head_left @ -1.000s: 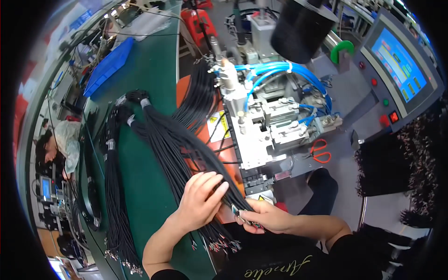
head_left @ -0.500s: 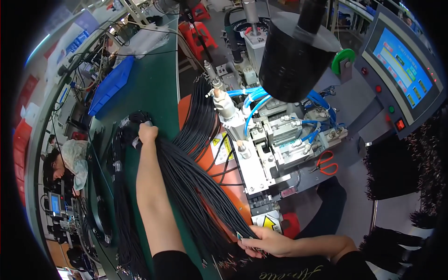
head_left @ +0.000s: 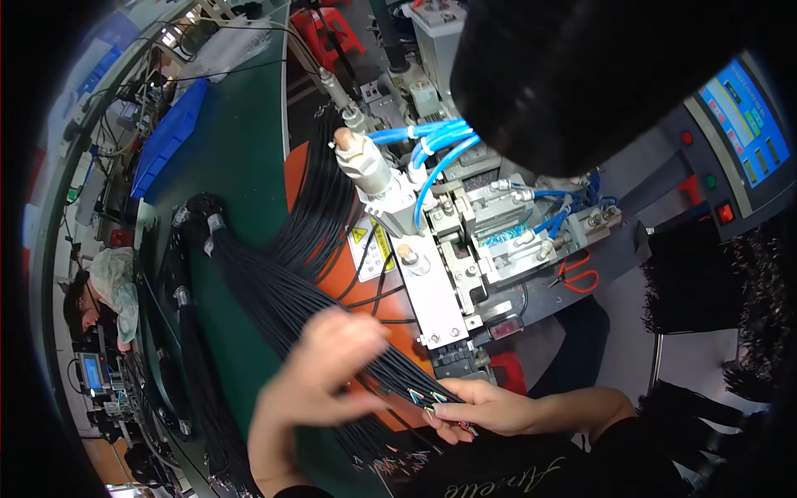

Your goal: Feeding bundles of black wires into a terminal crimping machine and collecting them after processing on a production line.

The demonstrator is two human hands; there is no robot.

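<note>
Blurred left hand (head_left: 332,365), part-covered cable bundle (head_left: 261,280), cropped black cylinder (head_left: 581,83).
We list: hand, motion-smeared, its fingertips indistinct to us, masking a stretch of cables; cylinder, cut by the top edge, concealing part of the machine (head_left: 436,303); loose wire tips (head_left: 398,459), too small for us to count; shirt (head_left: 540,469), cropped by the lower edge.

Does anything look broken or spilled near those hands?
Nothing stands out as broken or spilled. The black cables lie bundled across the green table, and the right hand grips some near their coloured wire ends.
</note>
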